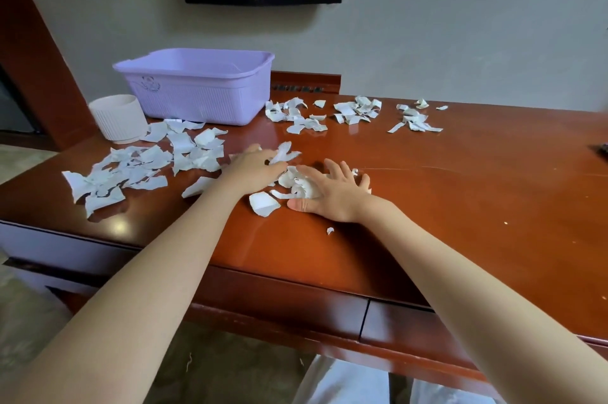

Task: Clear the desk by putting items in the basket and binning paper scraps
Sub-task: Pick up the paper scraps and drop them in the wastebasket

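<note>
Curled over a torn scrap (285,153), the left hand (253,170) is seen at mid-desk; whether the scrap is gripped or merely touched cannot be told. Just to its right, the right hand (332,194) is spread flat, fingers straight and splayed, pressed on a crumpled heap (296,184) with nothing grasped. On the glossy reddish wooden desk (460,206), from the left, are set a white ribbed round pot (118,118) and a rectangular lilac plastic basket (197,84) with slatted walls, at the back edge. Thin white paper scraps (131,170), ragged-edged, are strewn in loose patches from left to back right.
</note>
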### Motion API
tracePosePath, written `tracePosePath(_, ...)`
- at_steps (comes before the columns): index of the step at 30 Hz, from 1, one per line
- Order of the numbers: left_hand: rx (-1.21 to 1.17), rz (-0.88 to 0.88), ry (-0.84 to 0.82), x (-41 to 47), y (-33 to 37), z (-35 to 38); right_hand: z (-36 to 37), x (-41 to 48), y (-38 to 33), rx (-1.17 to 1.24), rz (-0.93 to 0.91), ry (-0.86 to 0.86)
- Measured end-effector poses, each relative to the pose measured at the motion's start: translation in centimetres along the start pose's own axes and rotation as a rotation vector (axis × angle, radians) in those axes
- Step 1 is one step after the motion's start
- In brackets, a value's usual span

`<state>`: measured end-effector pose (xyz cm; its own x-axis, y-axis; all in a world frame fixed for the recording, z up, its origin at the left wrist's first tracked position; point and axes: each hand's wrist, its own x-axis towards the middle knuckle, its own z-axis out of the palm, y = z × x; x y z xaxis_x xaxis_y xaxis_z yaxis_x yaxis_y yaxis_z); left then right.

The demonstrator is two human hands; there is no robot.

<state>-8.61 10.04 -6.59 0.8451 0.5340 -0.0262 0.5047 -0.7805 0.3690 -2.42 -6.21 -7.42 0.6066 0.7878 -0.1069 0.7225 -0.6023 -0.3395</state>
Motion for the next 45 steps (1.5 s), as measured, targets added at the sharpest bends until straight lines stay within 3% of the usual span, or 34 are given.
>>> tracePosePath(3, -0.173, 0.155, 0.01, -0.8, 0.8, 0.4, 0.4, 0.1, 0.7, 0.037, -0.073, 0.167)
tracePosePath(6, -0.314, 0.188, 0.027, -1.9, 1.2, 0.2, 0.6, 0.1, 1.1, 0.036, -0.09, 0.283)
tracePosePath(11, -0.097, 0.088, 0.349, -3.0, 0.0, -1.1, 0.0, 0.1, 1.5, -0.016, -0.089, 0.395)
tracePosePath(14, 0.126, -0.161, 0.21, -4.7, -0.8, -1.2, -0.7, 0.9, 0.8, 0.08, -0.095, 0.411)
tracePosePath(16, 0.106, -0.258, 0.087, -5.9, -0.9, -0.6, -0.8, 1.6, 0.1, 0.093, -0.076, 0.268)
tracePosePath(20, 0.075, -0.213, -0.029, -6.5, -1.2, 0.5, -0.4, 1.8, -0.6, -0.058, -0.111, -0.004)
tracePosePath(29, -0.202, 0.138, 0.044, -4.7, -0.4, 1.3, -0.5, 0.2, 2.7, 0.023, -0.277, 0.297)
tracePosePath(33, 0.005, 0.151, 0.228, -3.7, 0.2, 1.1, -1.4, -0.3, 3.5, 0.093, -0.166, 0.449)
tracePosePath(36, 0.059, 0.04, 0.176, -2.3, 0.3, 1.0, -2.0, -0.5, 3.9, 0.109, 0.014, 0.49)
tracePosePath(38, 0.037, 0.009, 0.08, -1.3, 0.4, 1.0, -2.5, -0.7, 4.3, 0.181, 0.107, 0.435)
tracePosePath(42, 0.026, 0.102, 0.003, 0.0, 0.9, 1.8, -1.7, -1.7, 5.0, 0.027, 0.086, 0.062)
tracePosePath(45, 0.004, 0.212, 0.046, 0.1, 1.9, 2.7, -1.0, -1.5, 4.8, -0.025, 0.008, 0.078)
